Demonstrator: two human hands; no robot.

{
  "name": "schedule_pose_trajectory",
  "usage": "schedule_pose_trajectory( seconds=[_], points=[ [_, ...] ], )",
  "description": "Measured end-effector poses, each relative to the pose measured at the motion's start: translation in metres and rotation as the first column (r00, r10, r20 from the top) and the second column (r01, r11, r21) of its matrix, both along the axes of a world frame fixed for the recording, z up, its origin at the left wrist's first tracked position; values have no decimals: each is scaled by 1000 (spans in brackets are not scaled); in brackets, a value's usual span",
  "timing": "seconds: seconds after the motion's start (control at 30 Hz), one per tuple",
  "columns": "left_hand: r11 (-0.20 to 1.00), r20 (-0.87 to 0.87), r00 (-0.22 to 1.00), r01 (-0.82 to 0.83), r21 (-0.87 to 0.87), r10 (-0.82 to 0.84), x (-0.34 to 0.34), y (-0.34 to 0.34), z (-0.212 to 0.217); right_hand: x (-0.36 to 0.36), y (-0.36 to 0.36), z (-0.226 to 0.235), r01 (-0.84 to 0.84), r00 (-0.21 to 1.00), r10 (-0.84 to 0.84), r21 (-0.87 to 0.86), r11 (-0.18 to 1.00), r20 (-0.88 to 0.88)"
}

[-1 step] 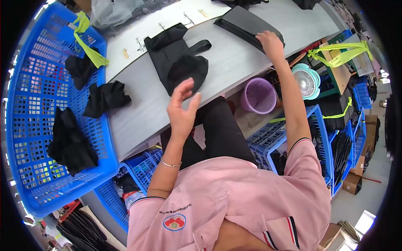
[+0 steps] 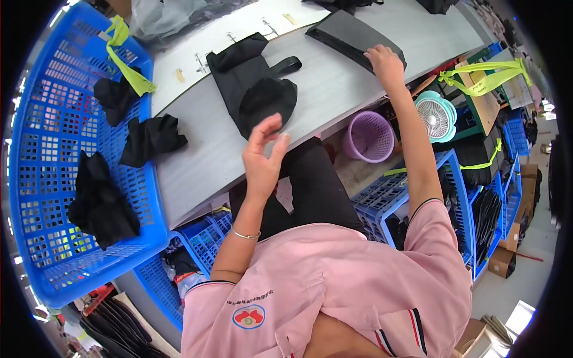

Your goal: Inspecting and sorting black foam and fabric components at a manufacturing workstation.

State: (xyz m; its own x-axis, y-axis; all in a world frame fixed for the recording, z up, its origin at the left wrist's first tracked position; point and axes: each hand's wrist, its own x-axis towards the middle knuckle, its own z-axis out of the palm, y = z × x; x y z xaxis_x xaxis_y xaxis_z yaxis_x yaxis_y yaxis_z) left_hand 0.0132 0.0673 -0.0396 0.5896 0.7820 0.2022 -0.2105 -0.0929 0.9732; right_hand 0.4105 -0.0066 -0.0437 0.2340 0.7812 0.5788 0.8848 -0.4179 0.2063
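Note:
On the grey table lies a black fabric piece with a strap loop and a rounded flap at its near end. Just off that flap, at the table's near edge, my left hand hangs in the air, fingers loosely bent and thumb apart, holding nothing. Farther right is a stack of flat black fabric panels. My right hand reaches to the stack's near edge, its fingers curled together over the edge of a panel. The fingertips' undersides are hidden.
A large blue crate with crumpled black cloth pieces stands at the left. Below the table's right side are a purple basket, a turquoise fan and another blue crate. Clear plastic lies at the back left.
My left hand has moved slightly nearer to me and away from the rounded flap. My right hand stays at the panel stack, almost unmoved.

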Motion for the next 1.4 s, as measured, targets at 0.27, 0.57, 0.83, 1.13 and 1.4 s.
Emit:
schedule_pose_trajectory(
  seconds=[0.27,0.57,0.83,1.13,1.4],
  points=[
    [537,247,884,441,-719,-396,12,-54,-56,-242,-69,11,-93,989,53,-302,949,-136],
    [101,470,724,590,-801,-504,23,-97,-71,-299,-130,35,-162,500,2,-91,983,-866],
    [249,604,760,650,-718,-241,23,-79,-18,-308,-163,32,232,-64,185,166,958,-981],
    [439,404,876,481,-759,-263,-3,-61,-3,-322,-137,25,159,616,157,317,935,-772],
    [586,322,905,424,-690,-276,-20,-44,18,-331,-118,4,-11,239,237,241,970,-942]
  ],
)
